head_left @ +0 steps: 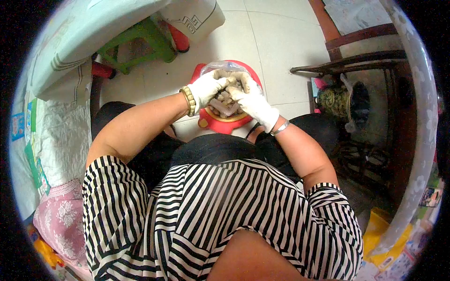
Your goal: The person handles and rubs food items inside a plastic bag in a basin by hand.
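Note:
Both hands wear whitish work gloves soiled at the fingers. My left hand (206, 92), with a beaded bracelet above the glove, is closed, its thumb and fingers pinched together. My right hand (253, 102), with a silver bangle at the wrist, has its fingers curled close to the left fingertips. What they hold is hidden by the gloves and too small to name. Just below them lies a pile of greyish-brown chunky pieces (224, 108) on a red plastic stool (220, 125). Clear plastic film (220, 67) shows behind the hands.
A green stool (140, 44) stands under the cloth-covered table (117, 23) at upper left. Dark wooden furniture (356, 58) is on the right, beside a dark patterned object (335, 102). Pale tiles (276, 42) cover the floor. My knees flank the red stool.

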`<action>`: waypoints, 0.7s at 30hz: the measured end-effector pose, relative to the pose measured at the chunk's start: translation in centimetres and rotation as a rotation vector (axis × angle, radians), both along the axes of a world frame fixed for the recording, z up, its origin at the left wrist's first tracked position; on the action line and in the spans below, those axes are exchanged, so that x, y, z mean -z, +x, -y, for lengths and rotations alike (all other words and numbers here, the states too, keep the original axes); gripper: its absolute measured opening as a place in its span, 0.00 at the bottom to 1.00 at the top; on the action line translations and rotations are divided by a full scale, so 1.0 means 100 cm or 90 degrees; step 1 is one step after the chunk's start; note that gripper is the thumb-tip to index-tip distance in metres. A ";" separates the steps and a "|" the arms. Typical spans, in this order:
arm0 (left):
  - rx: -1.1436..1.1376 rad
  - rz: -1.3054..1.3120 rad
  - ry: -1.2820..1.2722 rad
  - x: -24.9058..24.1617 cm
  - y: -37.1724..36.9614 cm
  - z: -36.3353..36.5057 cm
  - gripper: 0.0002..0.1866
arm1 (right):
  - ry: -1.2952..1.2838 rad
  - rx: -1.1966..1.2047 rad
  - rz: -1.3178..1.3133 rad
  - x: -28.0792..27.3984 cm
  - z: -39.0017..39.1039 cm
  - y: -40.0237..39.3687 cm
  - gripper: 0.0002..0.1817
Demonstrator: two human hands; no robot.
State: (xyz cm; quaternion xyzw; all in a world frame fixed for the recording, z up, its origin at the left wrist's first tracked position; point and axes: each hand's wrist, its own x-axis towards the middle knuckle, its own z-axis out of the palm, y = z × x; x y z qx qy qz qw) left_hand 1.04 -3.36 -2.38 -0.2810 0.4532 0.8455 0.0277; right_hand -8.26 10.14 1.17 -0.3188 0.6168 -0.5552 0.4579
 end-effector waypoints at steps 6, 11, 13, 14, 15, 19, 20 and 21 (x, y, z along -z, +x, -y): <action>0.073 -0.006 -0.116 -0.023 0.001 -0.002 0.17 | -0.035 0.029 0.007 0.004 -0.001 -0.002 0.14; -0.021 -0.061 0.124 -0.010 0.002 -0.006 0.18 | 0.019 0.060 0.112 -0.012 -0.005 0.000 0.12; -0.018 -0.055 0.143 -0.028 0.002 -0.009 0.16 | 0.035 0.080 0.132 -0.013 -0.005 0.000 0.12; -0.014 -0.050 0.160 -0.033 0.001 -0.009 0.16 | 0.027 0.071 0.134 -0.008 -0.004 -0.002 0.12; -0.013 -0.050 0.159 -0.026 0.002 -0.007 0.16 | 0.018 0.063 0.136 -0.003 -0.004 -0.004 0.12; 0.012 -0.104 0.195 -0.018 0.000 0.000 0.19 | 0.013 0.112 0.163 0.005 -0.001 -0.003 0.12; -0.020 -0.069 0.189 -0.022 0.000 0.001 0.19 | -0.001 0.111 0.183 0.005 -0.002 -0.004 0.13; -0.021 -0.068 0.189 -0.029 0.000 0.003 0.19 | -0.014 0.110 0.204 0.004 -0.002 -0.005 0.13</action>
